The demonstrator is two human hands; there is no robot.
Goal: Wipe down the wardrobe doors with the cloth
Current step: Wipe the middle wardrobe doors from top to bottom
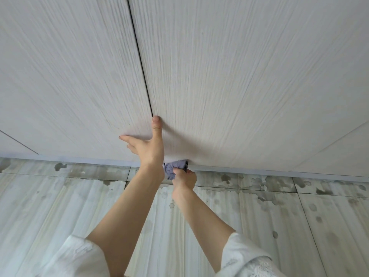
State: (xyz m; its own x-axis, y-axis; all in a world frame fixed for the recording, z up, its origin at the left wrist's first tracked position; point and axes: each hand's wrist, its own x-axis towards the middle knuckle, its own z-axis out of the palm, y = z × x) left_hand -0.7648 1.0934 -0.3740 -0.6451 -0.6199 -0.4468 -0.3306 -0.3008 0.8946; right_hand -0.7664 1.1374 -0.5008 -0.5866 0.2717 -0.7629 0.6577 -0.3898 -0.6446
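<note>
Right hand [184, 177] clenches the purple cloth [174, 168] at the door's [239, 86] bottom edge.
Left hand [148, 145], fingers spread, braces flat beside the seam [139, 56]; water-spotted floor tiles [279, 216] below.

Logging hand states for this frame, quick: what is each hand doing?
Left hand: open, flat against the wardrobe door.
Right hand: closed on the cloth.

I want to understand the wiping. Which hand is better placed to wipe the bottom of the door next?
Probably the right hand: it grips the cloth against the bottom edge of the right door. The left hand lies flat on the doors, empty.
</note>
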